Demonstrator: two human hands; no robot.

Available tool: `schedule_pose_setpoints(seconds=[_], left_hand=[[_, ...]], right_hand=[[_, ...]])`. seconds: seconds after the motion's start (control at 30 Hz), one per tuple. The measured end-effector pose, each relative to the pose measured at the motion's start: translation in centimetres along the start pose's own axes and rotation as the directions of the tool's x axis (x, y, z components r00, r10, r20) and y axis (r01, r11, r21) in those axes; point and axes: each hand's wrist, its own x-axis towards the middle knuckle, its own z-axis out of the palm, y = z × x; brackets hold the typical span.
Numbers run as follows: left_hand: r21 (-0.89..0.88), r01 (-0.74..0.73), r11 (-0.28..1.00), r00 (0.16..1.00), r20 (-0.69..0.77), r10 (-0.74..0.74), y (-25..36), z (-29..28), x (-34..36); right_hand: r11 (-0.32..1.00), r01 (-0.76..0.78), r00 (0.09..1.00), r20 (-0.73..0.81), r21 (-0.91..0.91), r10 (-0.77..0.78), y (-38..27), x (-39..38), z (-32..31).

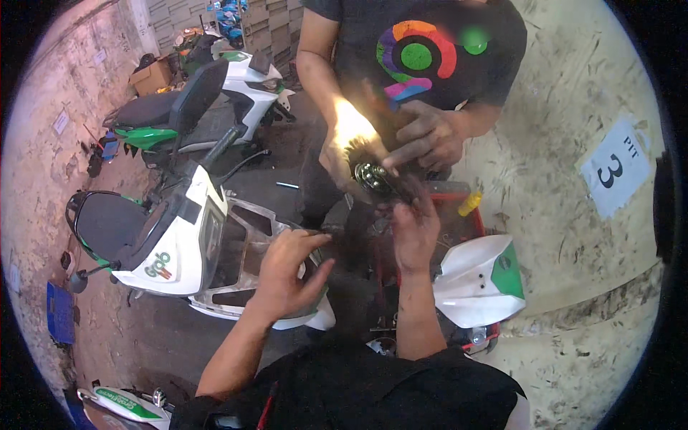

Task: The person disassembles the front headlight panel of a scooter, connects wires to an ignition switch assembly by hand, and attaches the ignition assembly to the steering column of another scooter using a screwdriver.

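Note:
My left hand [290, 272] hangs over the front of a white and green scooter [165, 254], its fingers apart and nothing in them. Farther right, my right hand [414, 236] is raised with its fingers stretched up at the lower edge of a round, shiny metal part [373, 177]. Whether those fingers touch the part I cannot tell. A co-worker facing me holds the part in one hand [342, 154], under a bright patch of light. The co-worker's other hand [430, 136] reaches to it with a finger pointed at its face.
A white and green body panel [480, 283] lies at the right by a red metal frame [459, 190], with a yellow bottle [470, 203] near it. Another scooter [208, 100] stands at the back left. At the far left sits a blue crate [60, 313].

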Motion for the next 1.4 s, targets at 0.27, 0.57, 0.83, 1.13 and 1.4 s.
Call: schedule_pose_setpoints(seconds=[0.27,0.57,0.83,1.13,1.4], left_hand=[[0.252,-0.109,0.961,0.994,0.0,0.113,1.2,3.5,4.9],[0.309,-0.069,0.948,0.998,0.028,0.063,0.5,3.6,5.2],[0.021,0.094,0.995,0.994,-0.055,-0.093,0.8,1.7,0.3],[0.261,0.964,-0.05,-0.082,0.111,-0.99,1.6,1.9,-49.2],[-0.652,0.442,-0.616,-0.89,-0.232,-0.393,37.1,14.9,-89.2]], right_hand=[[0.826,0.111,0.983,-0.06,-0.553,-0.172,0.1,-1.0,0.3],[0.767,0.231,0.959,0.006,-0.598,-0.285,-0.6,-1.0,1.1],[0.909,0.062,0.965,-0.208,-0.412,-0.16,2.2,-2.6,1.9],[0.779,-0.458,0.71,0.703,0.429,0.03,2.6,-5.2,3.3],[0.89,-0.434,0.758,0.59,0.14,0.277,-4.9,-9.4,17.3]])
